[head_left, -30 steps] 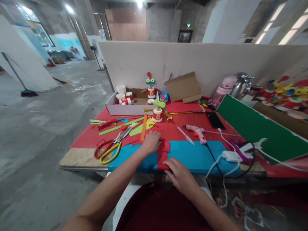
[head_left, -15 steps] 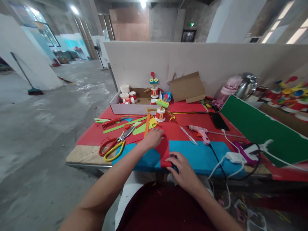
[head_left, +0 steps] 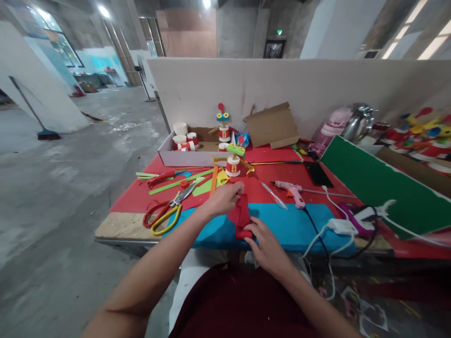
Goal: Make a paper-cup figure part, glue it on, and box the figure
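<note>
A strip of red paper [head_left: 242,213] lies across the blue sheet [head_left: 299,225] in front of me, its near end curled or folded over. My left hand [head_left: 227,197] has its fingers closed at the far end of the strip, where the paper lifts a little. My right hand [head_left: 265,241] grips the curled near end between thumb and fingers. Left of my hands rest scissors [head_left: 174,204] with one red and one yellow handle. Beyond the left hand stands a paper-cup figure [head_left: 233,166] with a green head and coiled arms.
A pink glue gun [head_left: 291,191] and a pen [head_left: 275,196] lie to the right, near a black phone [head_left: 318,174]. White cables and a power strip [head_left: 343,226] cover the right edge. An open box [head_left: 190,158] holding cups stands at the back.
My left hand has closed and now lifts the far end of the red strip. My right hand stays at the curled near end. The view has shifted slightly.
</note>
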A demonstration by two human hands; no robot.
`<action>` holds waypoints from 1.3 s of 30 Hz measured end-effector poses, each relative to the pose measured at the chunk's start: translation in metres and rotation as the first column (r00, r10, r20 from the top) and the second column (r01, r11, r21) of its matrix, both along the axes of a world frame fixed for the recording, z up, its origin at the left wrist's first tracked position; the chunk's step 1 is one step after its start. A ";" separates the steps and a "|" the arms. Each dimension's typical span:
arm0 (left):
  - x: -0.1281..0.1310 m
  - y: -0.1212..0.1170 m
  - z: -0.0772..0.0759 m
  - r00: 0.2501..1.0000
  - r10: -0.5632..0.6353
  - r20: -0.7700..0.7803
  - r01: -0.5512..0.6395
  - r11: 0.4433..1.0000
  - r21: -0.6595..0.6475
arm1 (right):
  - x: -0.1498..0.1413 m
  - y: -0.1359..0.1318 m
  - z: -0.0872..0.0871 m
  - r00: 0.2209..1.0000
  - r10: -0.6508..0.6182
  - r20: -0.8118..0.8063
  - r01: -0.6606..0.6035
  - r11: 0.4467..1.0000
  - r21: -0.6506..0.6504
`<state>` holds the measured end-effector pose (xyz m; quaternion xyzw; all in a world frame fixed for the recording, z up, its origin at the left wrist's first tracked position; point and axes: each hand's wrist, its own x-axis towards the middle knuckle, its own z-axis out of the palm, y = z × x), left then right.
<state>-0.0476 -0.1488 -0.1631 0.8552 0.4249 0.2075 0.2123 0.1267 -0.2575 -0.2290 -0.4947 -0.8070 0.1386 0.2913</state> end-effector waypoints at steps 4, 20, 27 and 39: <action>-0.005 -0.001 0.018 0.960 -0.035 0.277 0.041 0.999 -0.013 | 0.000 0.010 0.011 0.997 0.028 -0.066 -0.027 0.999 0.021; -0.021 -0.046 -0.017 0.739 0.195 0.645 0.076 0.927 -0.366 | -0.004 0.017 0.049 0.984 0.012 -0.179 0.009 0.993 0.118; -0.024 -0.023 -0.027 0.828 0.059 0.558 0.132 0.946 -0.295 | 0.006 0.018 0.048 0.985 0.027 -0.171 -0.014 0.997 0.075; -0.012 -0.070 -0.018 0.701 0.400 0.590 0.056 0.794 -0.605 | 0.002 0.012 0.048 0.973 -0.048 -0.225 0.089 0.981 0.175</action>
